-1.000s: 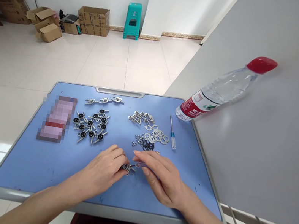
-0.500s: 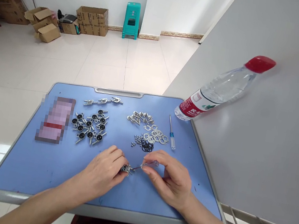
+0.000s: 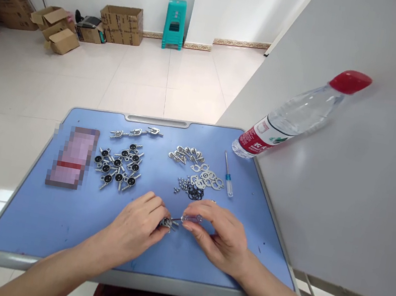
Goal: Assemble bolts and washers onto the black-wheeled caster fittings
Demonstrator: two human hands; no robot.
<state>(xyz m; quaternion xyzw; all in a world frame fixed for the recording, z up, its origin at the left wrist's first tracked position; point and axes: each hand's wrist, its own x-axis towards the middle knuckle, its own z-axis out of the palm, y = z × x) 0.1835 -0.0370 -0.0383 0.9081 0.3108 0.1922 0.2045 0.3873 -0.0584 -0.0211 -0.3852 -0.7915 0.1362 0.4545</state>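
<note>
Near the table's front, my left hand (image 3: 145, 218) is closed around a small metal fitting (image 3: 166, 222), most of it hidden by the fingers. My right hand (image 3: 221, 234) pinches the clear handle of a small screwdriver (image 3: 191, 218). The shaft points left, and its tip meets the fitting or lies right beside it; I cannot tell which. Beyond my right hand lie black rubber rings (image 3: 195, 193), small screws (image 3: 183, 184), flat metal plates (image 3: 208, 179) and several pointed metal pieces (image 3: 186, 154). Left of them sits a group of metal fittings with black round centres (image 3: 117, 163).
A second screwdriver (image 3: 228, 176) lies on the blue table (image 3: 91, 231) at right, near a water bottle (image 3: 274, 126). Three metal fittings (image 3: 136, 132) line the back. A pixelated pink item (image 3: 73, 156) lies left. A grey panel (image 3: 358, 196) borders the right side.
My right hand has shifted slightly left with the screwdriver, bringing it closer to the fitting. My left hand stays in place. The view has tilted a little.
</note>
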